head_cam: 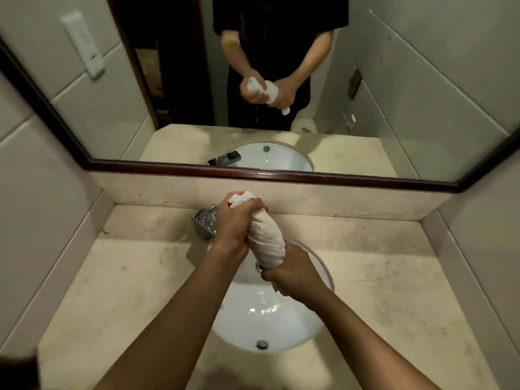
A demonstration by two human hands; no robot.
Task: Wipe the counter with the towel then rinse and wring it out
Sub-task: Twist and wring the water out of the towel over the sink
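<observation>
White terry-cloth towel (267,239), only one, is twisted into a thick short roll and is held in the air over the white oval ceramic sink (253,330), toward its back edge. The roll is tilted: its upper end points away from the person, toward the backsplash (351,198), and its lower end comes toward the person.

Two bare hands hold it, one at each end. The left hand (235,222) grips the upper end with fingers curled fully round the cloth, and a small bunch of towel comes out above the fist. The right hand (294,273) grips the lower end in the same way. The two hands are near each other but do not touch; the twisted middle of the towel is between them.

One sink is set into the beige marble counter (121,280). Its bottom is wet and shows ripples of water. Two small chrome fittings are in the basin: one fitting (262,345) on the wall nearest the person, the other fitting (259,267) partly hidden under the towel. One square chrome faucet (204,222) stands on the counter beside the left hand, partly covered by it.

One large mirror with a dark wooden frame (281,173) hangs above the backsplash. Its glass shows the person in dark clothes, both hands round the same towel, with a few drops falling below it, and also one white wall plate (84,46) on a tiled wall.
</observation>
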